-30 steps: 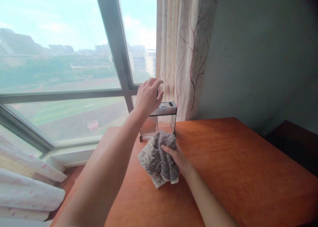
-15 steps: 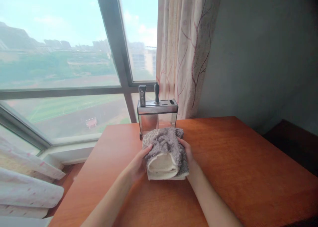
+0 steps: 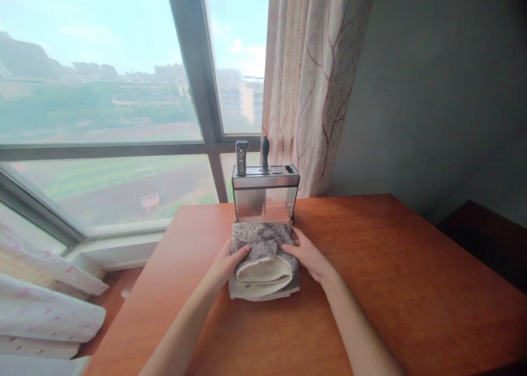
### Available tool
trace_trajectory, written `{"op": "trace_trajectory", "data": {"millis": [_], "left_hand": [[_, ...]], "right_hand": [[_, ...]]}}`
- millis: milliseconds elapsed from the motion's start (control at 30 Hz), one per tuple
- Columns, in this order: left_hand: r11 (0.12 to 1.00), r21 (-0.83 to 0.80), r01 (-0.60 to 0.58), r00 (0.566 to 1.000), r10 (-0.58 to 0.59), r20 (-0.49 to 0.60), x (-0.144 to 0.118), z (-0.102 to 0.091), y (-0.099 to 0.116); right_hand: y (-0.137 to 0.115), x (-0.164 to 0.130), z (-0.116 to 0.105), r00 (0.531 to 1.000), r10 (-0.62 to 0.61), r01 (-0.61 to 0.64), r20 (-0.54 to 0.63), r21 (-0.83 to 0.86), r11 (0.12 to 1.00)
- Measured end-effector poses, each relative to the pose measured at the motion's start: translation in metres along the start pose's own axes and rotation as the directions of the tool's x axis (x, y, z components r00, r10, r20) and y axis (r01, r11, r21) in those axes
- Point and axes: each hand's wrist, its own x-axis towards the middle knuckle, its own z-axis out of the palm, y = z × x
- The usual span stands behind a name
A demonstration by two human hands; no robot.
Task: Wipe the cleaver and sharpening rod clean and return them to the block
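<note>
A folded, fluffy grey towel (image 3: 263, 241) with a pale underside lies on the wooden table, its rolled fold facing me. My left hand (image 3: 228, 259) grips its left side, thumb on top and the other fingers mostly hidden. On the right side, my right hand (image 3: 308, 253) holds it with the thumb over the top and a finger at the far edge. Right behind the towel stands a knife block (image 3: 265, 179) with clear walls. A dark-handled knife (image 3: 241, 159) and a black round handle (image 3: 265, 153) stick up from its slots.
The reddish-brown table (image 3: 370, 266) reaches to the window side. A curtain (image 3: 313, 90) hangs behind the knife block, and another pale curtain (image 3: 49, 310) bulges at the lower left. A window frame (image 3: 193, 63) stands beyond.
The towel now sits lower and slightly left, flatter and squarer on the table. Both hands moved with it, and more of the knife block shows behind it. The view shifted slightly.
</note>
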Motion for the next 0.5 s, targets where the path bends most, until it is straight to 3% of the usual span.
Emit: {"op": "trace_trajectory", "data": {"millis": [100,200,267,367,433,500], "left_hand": [[0.903,0.41,-0.127,0.976,0.188,-0.113,0.002,-0.01,-0.008],[0.656,0.716,-0.238,0.898,0.43,-0.096,-0.007,-0.013,-0.008],[0.513,0.79,-0.336,0.857,0.514,0.031,-0.016,-0.01,-0.005],[0.353,0.817,-0.455,0.834,0.49,0.253,-0.027,-0.003,-0.001],[0.281,0.827,-0.488,0.826,0.455,0.332,-0.029,-0.002,-0.001],[0.262,0.83,-0.493,0.81,0.487,0.327,-0.03,-0.004,-0.003]], "right_hand": [[0.001,0.0,-0.01,0.978,-0.141,0.081,-0.153,-0.342,0.936],[-0.004,-0.008,-0.008,0.884,-0.403,0.191,-0.236,-0.604,0.774],[-0.01,-0.019,-0.001,0.852,-0.509,0.304,-0.124,-0.675,0.673],[-0.014,-0.034,0.009,0.87,-0.48,0.377,0.115,-0.784,0.494],[-0.013,-0.039,0.012,0.89,-0.428,0.35,0.158,-0.838,0.419],[-0.012,-0.04,0.009,0.897,-0.426,0.317,0.114,-0.839,0.442]]}}
